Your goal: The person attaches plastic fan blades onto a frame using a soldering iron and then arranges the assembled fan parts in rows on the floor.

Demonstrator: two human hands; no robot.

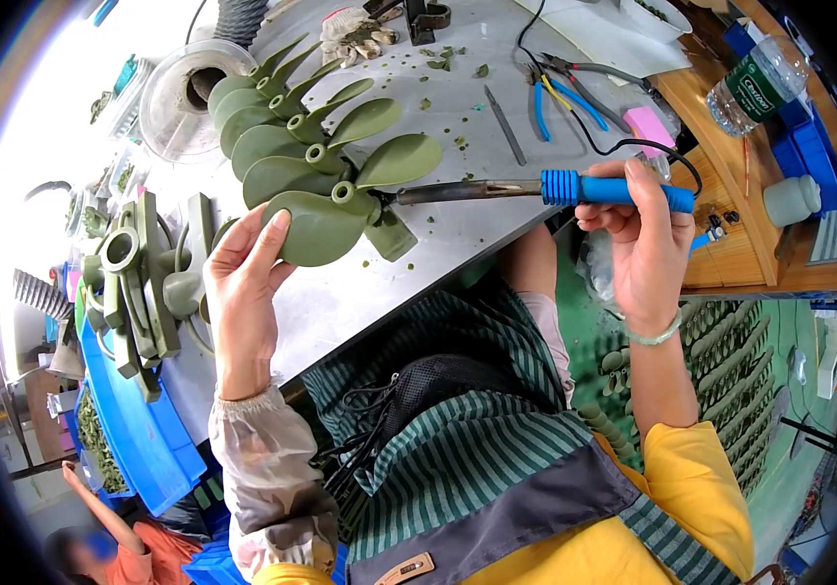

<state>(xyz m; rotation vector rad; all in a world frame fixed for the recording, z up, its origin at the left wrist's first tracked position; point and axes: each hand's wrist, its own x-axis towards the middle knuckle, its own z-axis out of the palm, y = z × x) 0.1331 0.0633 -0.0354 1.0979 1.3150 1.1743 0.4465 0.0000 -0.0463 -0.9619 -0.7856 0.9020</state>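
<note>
My left hand (248,278) pinches a blade of the nearest piece in a row of green, wax-like propellers (319,226), each with a round hub with a hole. The row extends away over the grey table. My right hand (647,229) grips the blue handle of a soldering iron (496,187) with a black cord. Its long metal shaft points left, and the tip is at the dark joint beside the nearest hub; whether it touches is too small to tell. A green block-like stub (391,234) sits just below the tip.
Pliers (574,93), a slim blade-like tool (506,127) and green scraps lie on the table (360,302). Green moulded parts (140,283) stand at left beside a blue tray (140,429). A bottle (758,86) is at right. Another person (145,551) is lower left.
</note>
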